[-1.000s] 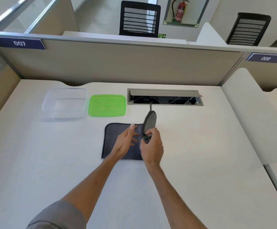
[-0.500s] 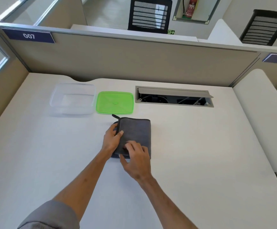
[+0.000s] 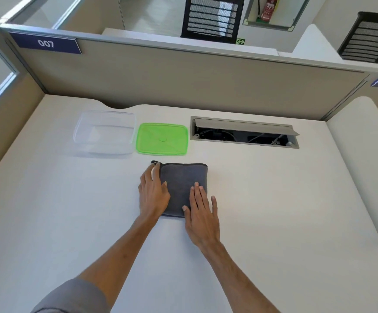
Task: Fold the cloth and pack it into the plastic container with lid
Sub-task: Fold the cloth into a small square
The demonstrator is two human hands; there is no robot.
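Grey cloth [image 3: 183, 186] folded on the worktop [image 3: 273, 211], both hands flat.

Left hand [image 3: 153, 195] and right hand [image 3: 202, 213] press it, grip wide; clear container [image 3: 104, 133] and green lid [image 3: 162, 138] lie just beyond the cloth.

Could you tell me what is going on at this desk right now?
A person is folding a dark grey cloth on the desk. Both hands lie flat and open: the left hand along its left edge, the right hand on its near right corner. The clear plastic container sits empty farther back, with its green lid lying beside it.
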